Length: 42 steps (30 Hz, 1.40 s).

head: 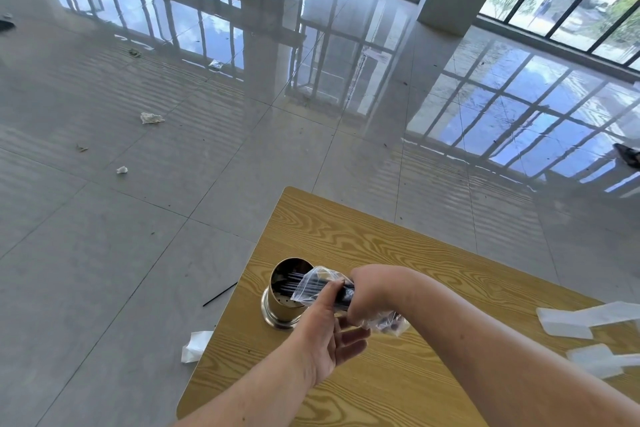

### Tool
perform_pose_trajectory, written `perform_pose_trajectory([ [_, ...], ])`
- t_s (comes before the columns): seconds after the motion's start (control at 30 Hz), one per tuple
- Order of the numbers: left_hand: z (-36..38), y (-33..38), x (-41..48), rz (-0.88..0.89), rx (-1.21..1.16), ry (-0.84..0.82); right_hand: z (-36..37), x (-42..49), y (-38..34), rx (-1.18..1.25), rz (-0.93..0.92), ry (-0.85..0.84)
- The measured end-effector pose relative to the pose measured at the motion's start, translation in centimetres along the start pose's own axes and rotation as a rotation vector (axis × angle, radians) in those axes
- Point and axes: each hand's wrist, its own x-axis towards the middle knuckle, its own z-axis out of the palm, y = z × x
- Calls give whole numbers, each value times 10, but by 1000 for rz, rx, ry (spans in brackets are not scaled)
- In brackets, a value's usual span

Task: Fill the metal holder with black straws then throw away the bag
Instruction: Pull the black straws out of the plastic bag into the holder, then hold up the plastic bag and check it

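Observation:
A round metal holder (282, 308) stands near the left edge of the wooden table (381, 246). A clear plastic bag (313, 282) with a bundle of black straws (294, 282) is tipped sideways, its open end over the holder's mouth, and the straw tips reach into the holder. My right hand (372, 291) grips the bundle through the bag near its middle. My left hand (329, 333) pinches the bag's front part between thumb and fingers, just right of the holder. The bag's rear end (388, 322) sticks out under my right hand.
A single black straw (220, 294) lies on the tiled floor left of the table. A white paper scrap (194, 345) sits on the floor by the table's left edge, more litter further off. White plastic pieces (581, 319) lie at the table's right side.

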Motion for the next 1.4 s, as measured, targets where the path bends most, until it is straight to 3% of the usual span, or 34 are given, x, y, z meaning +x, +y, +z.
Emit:
perform_pose_trajectory([
  [0.53,10,1,-7,21,-1,39,4,-2,16,50,-25,68],
  [0.8,33,0,5,51,196,-1,28,4,73,232,-66,206],
  [0.93,50,-1,14,74,338,-19,51,8,111,481,-113,288],
  [1.07,66,-6,22,101,497,-49,79,8,141,877,-164,346],
  [1.27,98,-17,32,120,674,-52,118,11,182,1404,-242,275],
  [1.4,122,-25,41,147,788,-19,140,14,202,1701,-200,292],
])
